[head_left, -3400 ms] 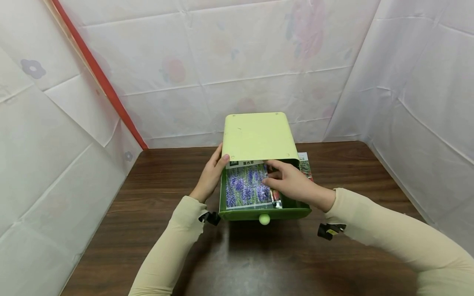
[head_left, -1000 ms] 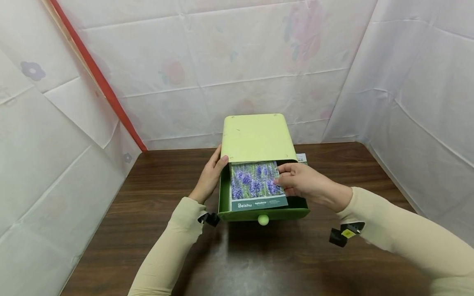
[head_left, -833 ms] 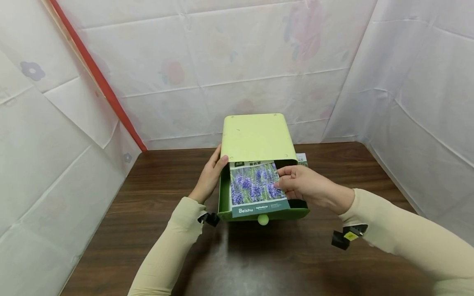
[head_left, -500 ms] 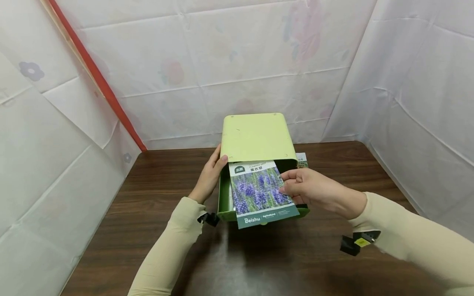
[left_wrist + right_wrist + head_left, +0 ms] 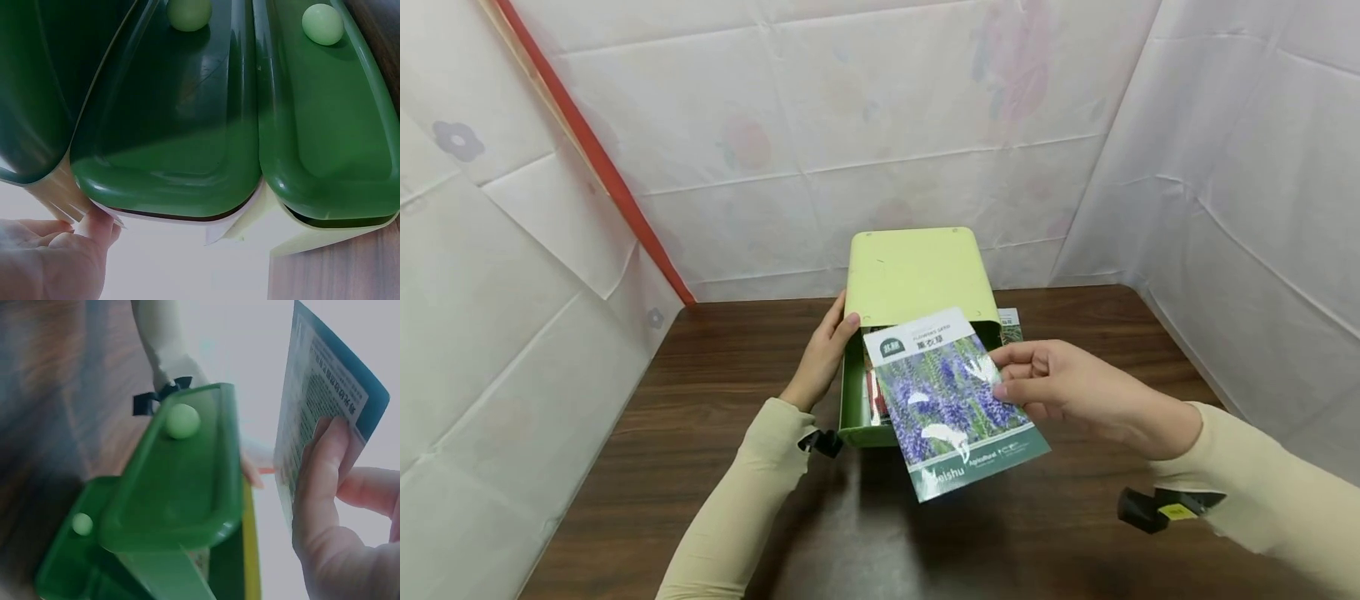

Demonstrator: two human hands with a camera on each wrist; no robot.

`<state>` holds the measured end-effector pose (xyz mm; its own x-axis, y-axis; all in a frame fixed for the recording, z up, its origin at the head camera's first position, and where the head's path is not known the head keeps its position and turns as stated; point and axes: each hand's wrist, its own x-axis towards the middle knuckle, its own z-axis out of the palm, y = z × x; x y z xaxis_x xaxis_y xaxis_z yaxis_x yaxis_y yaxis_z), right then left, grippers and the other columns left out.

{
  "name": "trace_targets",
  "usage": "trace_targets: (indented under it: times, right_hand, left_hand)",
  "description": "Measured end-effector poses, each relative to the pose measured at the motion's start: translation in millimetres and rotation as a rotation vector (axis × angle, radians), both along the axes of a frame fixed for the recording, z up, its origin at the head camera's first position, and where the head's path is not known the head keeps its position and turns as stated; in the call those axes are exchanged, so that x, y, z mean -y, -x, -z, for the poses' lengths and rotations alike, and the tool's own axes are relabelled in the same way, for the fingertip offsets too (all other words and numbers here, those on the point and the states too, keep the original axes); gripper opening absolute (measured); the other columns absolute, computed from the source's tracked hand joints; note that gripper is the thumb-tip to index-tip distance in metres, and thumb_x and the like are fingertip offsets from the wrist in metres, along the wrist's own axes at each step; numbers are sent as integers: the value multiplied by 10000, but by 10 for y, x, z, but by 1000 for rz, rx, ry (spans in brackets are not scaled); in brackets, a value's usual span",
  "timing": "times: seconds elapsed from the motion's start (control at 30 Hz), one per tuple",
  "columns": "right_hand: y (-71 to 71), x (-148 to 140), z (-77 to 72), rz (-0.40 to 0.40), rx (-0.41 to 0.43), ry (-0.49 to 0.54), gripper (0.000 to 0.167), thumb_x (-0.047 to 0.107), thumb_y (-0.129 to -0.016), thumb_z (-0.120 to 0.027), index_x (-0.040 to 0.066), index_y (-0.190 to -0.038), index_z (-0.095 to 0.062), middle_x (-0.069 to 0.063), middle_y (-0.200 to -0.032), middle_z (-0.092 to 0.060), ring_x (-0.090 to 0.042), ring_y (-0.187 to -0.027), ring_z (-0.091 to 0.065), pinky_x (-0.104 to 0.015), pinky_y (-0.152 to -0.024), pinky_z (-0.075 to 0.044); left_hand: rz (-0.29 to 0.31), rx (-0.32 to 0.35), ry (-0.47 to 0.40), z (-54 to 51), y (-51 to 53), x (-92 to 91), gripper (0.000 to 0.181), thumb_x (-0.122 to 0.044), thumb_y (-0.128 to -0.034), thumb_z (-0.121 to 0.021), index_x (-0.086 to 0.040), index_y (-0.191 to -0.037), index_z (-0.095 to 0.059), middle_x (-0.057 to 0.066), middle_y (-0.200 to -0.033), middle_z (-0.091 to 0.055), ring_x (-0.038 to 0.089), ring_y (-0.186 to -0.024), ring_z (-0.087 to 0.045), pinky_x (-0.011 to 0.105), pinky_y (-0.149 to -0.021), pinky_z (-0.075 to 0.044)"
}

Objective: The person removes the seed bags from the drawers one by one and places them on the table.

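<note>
A seed packet (image 5: 951, 400) with purple flowers is pinched by its right edge between the thumb and fingers of my right hand (image 5: 1075, 396), tilted above the pulled-out green drawer (image 5: 853, 404). Its printed back (image 5: 312, 394) faces the right wrist view. My left hand (image 5: 823, 354) holds the left side of the pale yellow-green cabinet (image 5: 921, 275), thumb at the top's front corner. In the left wrist view that hand (image 5: 69, 256) touches the cabinet's side beside the green drawer fronts (image 5: 181, 125). Part of another packet (image 5: 876, 392) with red on it shows inside the drawer.
Another packet (image 5: 1011, 325) lies on the dark wooden table (image 5: 737, 375) at the cabinet's right side, partly hidden. Pale patterned sheets (image 5: 700, 167) hang behind and at both sides, with a red strip (image 5: 602, 158) at the left.
The purple-flower packet has come up out of the drawer, toward the front and right, in my right hand. My left hand has stayed on the cabinet's side.
</note>
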<state>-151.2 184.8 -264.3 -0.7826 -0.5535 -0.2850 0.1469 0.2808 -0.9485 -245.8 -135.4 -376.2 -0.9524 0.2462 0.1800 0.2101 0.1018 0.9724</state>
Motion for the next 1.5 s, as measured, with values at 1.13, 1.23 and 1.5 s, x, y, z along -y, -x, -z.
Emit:
trace_targets:
  times: [1.13, 1.23, 1.5]
  right_hand:
    - [1135, -892, 292, 902, 7, 411, 28, 177, -915, -690, 195, -933, -678, 100, -874, -615, -32, -713, -555, -170, -565, -460]
    - [1235, -931, 400, 992, 16, 468, 94, 129, -911, -689, 184, -837, -711, 101, -817, -643, -24, -704, -585, -170, -562, -501]
    - [1493, -1026, 690, 1203, 57, 364, 68, 186, -929, -672, 229, -881, -694, 127, -1039, -573, -35, -1021, -494, -135, -682, -455]
  left_hand:
    - [-1, 24, -7, 15, -11, -45, 633, -463, -1021, -442, -350, -1570, -149, -67, -1641, -154, 176, -1504, -188, 487, -1196, -243]
    - [2, 25, -9, 9, -18, -46, 627, -448, -1025, -441, -347, -1571, -149, -63, -1641, -153, 180, -1503, -191, 491, -1194, -247]
    - [3, 19, -9, 16, -18, -30, 634, -441, -1027, -437, -323, -1575, -142, -44, -1642, -148, 200, -1504, -194, 503, -1188, -256]
